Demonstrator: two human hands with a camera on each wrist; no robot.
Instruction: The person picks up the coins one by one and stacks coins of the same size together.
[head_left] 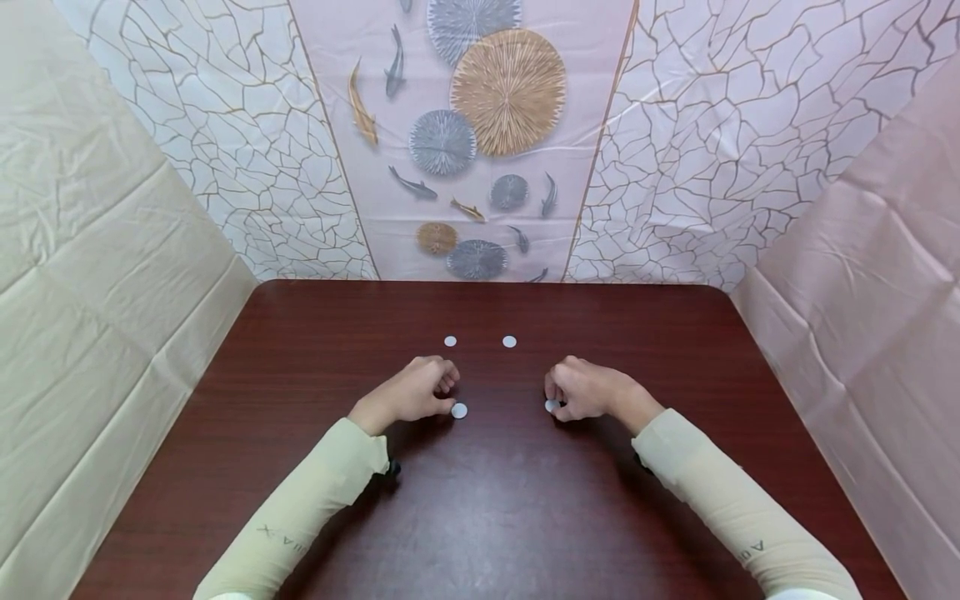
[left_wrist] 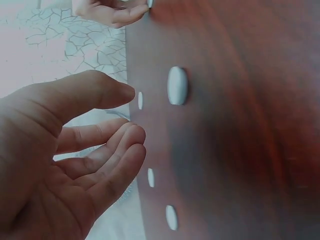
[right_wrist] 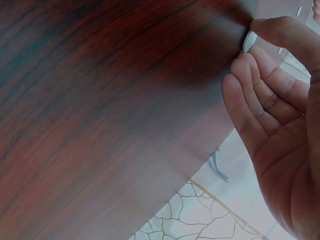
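Now your right hand [head_left: 585,389] is pinching one disc [head_left: 551,406], while your left hand [head_left: 411,392], fingers loosely parted, is hovering empty beside another disc [head_left: 460,410].

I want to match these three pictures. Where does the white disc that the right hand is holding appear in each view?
Head: the white disc is right of centre, in the lower half, at the right hand.
Left wrist: the white disc is at the top edge, near its middle.
Right wrist: the white disc is in the upper right part.
Shared landmark: the crack-patterned wall cloth shows in all three.
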